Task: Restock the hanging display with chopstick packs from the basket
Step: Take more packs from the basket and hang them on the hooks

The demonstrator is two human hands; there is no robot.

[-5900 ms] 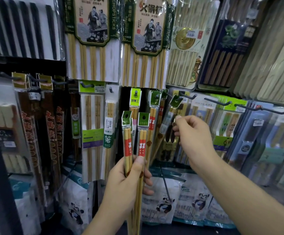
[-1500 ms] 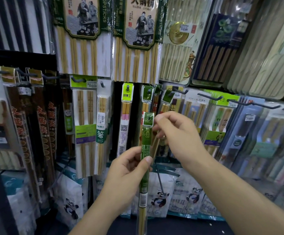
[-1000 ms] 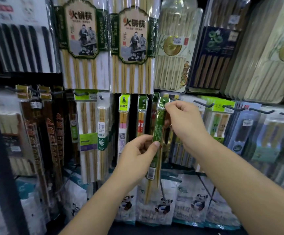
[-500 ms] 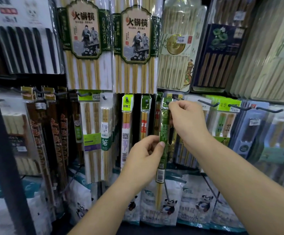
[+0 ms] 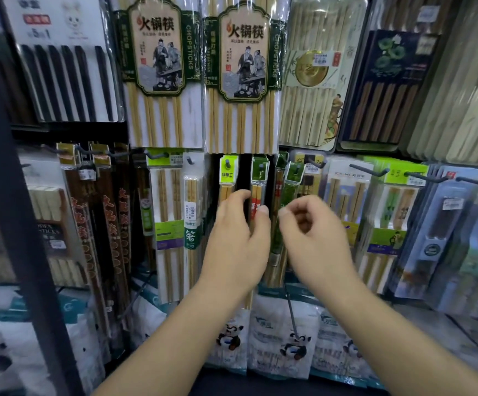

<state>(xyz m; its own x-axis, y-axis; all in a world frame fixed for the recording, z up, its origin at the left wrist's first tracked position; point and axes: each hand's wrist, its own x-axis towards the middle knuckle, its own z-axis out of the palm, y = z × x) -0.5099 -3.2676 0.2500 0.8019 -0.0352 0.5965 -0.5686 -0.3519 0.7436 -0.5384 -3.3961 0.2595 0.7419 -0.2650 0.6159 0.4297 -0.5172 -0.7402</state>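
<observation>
The hanging display point(image 5: 244, 178) bears a row of dark hooks point(image 5: 360, 168) just above the left hand point(image 5: 232, 241) and right hand point(image 5: 315, 238). A green chopstick pack point(image 5: 291, 184) hangs between the hands. A red-labelled pack point(image 5: 258, 192) hangs behind the left thumb, with a yellow-green-topped pack point(image 5: 228, 175) just left of it. Two large hot-pot chopstick packs point(image 5: 157, 81) hang higher up, and panda-printed bags point(image 5: 292, 344) show below the wrists.

A narrow dark gap point(image 5: 244, 172) parts the lime-topped pack point(image 5: 228, 174) from the red-labelled pack point(image 5: 258, 181); a hook point(image 5: 366, 170) juts out rightward.
</observation>
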